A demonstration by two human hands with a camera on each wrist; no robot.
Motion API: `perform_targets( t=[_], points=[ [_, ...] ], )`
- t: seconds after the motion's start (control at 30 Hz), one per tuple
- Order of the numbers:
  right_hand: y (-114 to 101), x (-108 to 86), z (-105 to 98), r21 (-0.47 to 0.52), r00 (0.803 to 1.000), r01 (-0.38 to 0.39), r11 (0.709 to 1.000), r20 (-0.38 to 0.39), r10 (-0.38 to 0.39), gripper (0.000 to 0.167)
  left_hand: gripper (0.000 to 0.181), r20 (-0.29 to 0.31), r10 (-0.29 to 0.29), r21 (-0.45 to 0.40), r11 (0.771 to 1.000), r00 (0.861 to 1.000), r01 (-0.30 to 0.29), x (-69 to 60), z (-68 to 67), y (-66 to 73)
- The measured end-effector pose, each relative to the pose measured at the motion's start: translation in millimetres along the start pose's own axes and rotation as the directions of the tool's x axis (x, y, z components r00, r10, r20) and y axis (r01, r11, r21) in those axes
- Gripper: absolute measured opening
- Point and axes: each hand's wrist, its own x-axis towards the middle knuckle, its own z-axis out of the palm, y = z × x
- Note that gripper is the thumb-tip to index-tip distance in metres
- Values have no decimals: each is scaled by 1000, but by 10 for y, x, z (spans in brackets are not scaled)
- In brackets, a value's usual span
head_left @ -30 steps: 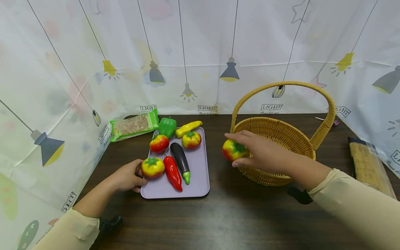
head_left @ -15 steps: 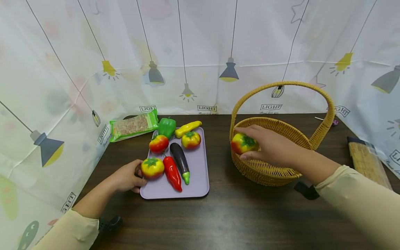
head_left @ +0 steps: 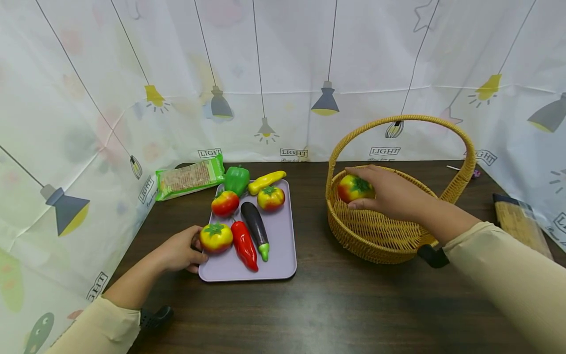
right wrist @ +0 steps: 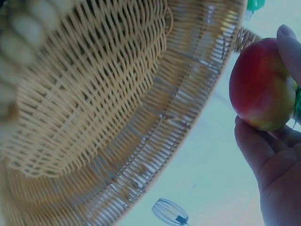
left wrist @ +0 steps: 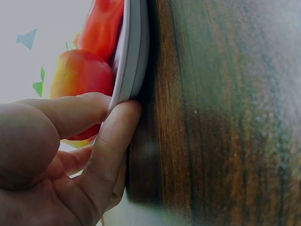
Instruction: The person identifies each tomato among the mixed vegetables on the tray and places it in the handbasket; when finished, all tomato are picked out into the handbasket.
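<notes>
In the head view my right hand [head_left: 391, 191] holds a red-and-yellow tomato [head_left: 353, 188] between thumb and fingers, over the left part of a wicker basket [head_left: 349, 241]. The right wrist view shows the held tomato [right wrist: 263, 84] beyond the basket's rim. My left hand [head_left: 181, 250] pinches the left edge of a lilac tray [head_left: 278, 250]; its thumb and fingers sit on either side of the rim [left wrist: 129, 61]. Beside those fingers on the tray lies a yellow-red tomato [head_left: 215, 238]. A red chili pepper [head_left: 244, 246] and an eggplant [head_left: 255, 226] lie to its right.
Further back on the tray are a red tomato [head_left: 225, 203], a green bell pepper [head_left: 237, 181], a yellow pepper [head_left: 267, 182] and another tomato [head_left: 271, 197]. A green-edged packet [head_left: 190, 178] lies behind left. The basket's tall handle [head_left: 402, 118] arches up. A tan package [head_left: 522, 226] lies far right.
My right hand has carried the tomato to the right and slightly back, from beside the basket's left rim to over its opening. The left hand and the tray have stayed put.
</notes>
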Motion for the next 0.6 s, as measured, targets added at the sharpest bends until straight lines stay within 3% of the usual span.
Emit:
perform_targets(
  t=[0.6],
  points=[
    [266, 191, -14, 8, 997, -71, 997, 13, 71, 85, 69, -4, 2, -6, 1000, 1000, -2, -6, -1, 5]
  ],
)
